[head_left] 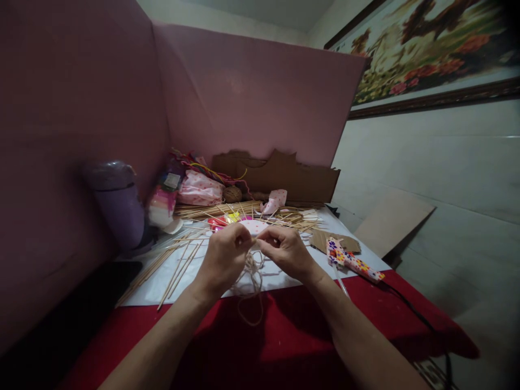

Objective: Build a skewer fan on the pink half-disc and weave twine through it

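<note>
Close together at the middle of the table, my left hand (224, 255) and my right hand (287, 252) both pinch brown twine (254, 277) between thumb and forefinger. The loose twine hangs in tangled loops below my fingers, down to the red cloth. Just beyond my fingertips is a white disc with pink dots (255, 226), its near part hidden by my hands. Thin wooden sticks fan outward around the disc; I cannot see how they are joined to it.
Loose sticks (181, 273) lie to the left on the white sheet. A flower-patterned glue gun (353, 261) and a cardboard piece (320, 240) lie right. A purple tumbler (119, 208), a pink dotted bundle (200, 188) and a twine ball (232, 194) stand behind. Pink panels wall the table.
</note>
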Tool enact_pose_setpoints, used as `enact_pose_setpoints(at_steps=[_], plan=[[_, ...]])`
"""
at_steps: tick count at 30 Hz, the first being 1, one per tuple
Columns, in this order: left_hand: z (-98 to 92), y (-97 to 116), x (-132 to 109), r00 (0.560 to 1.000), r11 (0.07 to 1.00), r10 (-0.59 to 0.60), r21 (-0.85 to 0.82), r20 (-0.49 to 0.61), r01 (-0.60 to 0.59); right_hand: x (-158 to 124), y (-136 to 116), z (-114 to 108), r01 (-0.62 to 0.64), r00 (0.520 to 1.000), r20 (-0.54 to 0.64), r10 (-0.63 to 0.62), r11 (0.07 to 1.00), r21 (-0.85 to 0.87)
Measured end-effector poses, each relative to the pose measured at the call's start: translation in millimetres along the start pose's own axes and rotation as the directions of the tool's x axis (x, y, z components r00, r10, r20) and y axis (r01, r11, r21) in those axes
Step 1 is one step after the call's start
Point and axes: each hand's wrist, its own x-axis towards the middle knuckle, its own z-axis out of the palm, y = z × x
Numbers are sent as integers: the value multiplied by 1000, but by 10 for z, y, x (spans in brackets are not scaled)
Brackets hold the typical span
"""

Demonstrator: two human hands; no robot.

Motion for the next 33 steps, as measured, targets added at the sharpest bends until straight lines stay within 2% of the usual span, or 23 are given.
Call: enact_pose_setpoints(at_steps=[3, 6, 10, 14, 17, 22, 28, 33], plan=[[14, -25, 6, 979, 973, -199, -111, 40, 203, -6, -12, 13, 40, 998, -49, -44, 996, -86], [15, -41, 27, 921, 900, -344, -215, 185, 379, -13, -20, 22, 73, 995, -56, -78, 993, -92], [-26, 13, 51, 822, 730, -428, -392, 376, 560, -20, -16, 23, 101, 993, -48, -103, 994, -51], [-58, 67, 55, 775, 558, -473, -539, 419, 632, -27, -14, 25, 91, 995, -42, -91, 996, -5], [-43, 82, 52, 780, 510, -497, -600, 380, 617, -30, -17, 27, 78, 996, -39, -77, 997, 27], [-36, 121, 61, 842, 498, -479, -714, 246, 492, -23, -26, 8, -7, 1000, 0, 7, 998, 59], [-84, 133, 51, 850, 558, -440, -654, 289, 511, -15, -43, -40, -97, 994, 71, 86, 981, 165], [-89, 113, 45, 893, 633, -338, -630, 298, 450, 4, -29, -63, -124, 984, 158, 79, 946, 300]])
